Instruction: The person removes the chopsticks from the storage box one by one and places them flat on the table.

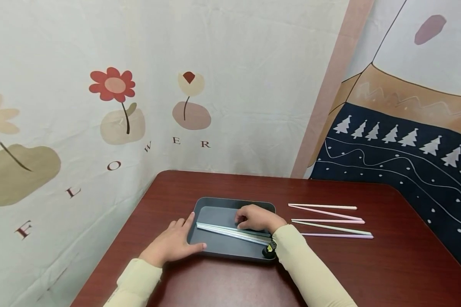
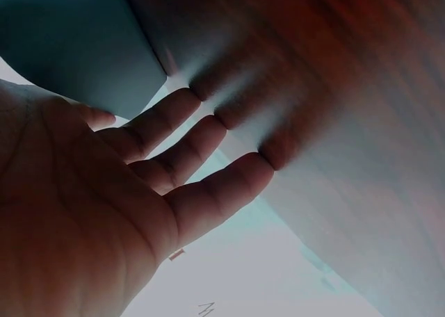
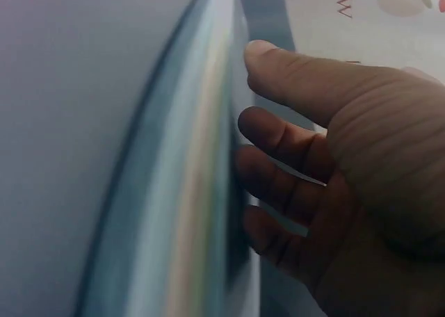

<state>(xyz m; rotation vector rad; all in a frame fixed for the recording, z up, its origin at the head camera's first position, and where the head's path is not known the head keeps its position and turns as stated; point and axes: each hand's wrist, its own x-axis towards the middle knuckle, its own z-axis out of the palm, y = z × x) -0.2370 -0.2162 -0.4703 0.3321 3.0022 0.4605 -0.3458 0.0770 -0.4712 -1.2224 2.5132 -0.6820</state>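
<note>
Two pale sleeves (image 1: 138,277) come in from the near side of one red-brown table (image 1: 223,281). The left hand (image 1: 173,243) lies at the left end of the one grey tray (image 1: 219,215), its fingers spread and its thumb well apart, over the near rim; it clasps nothing. In the left wrist view, three of its fingertips rest on the table beside the tray.

One black wrist piece (image 1: 269,250) with a yellow mark sits at the right cuff. Inside the tray lies one bundle of pale sticks (image 1: 226,230), slanting toward the near right; they are packed too close to count. The right hand (image 1: 259,217) is over the tray at the far side of the bundle, fingers bent, thumb and fingers apart with no stick between them. Whether a fingertip touches the bundle, I cannot tell.

Right of the tray, five sticks lie loose on the table; from near to far: one purple stick (image 1: 338,235), one green stick (image 1: 330,227), two pink sticks (image 1: 338,221) and one cream stick (image 1: 330,207).

Behind the table hangs one white cloth (image 1: 246,85) with three flowers and six letters, F-L-O-W-E-R; at right, one dark cloth (image 1: 369,155) shows eight white trees.
</note>
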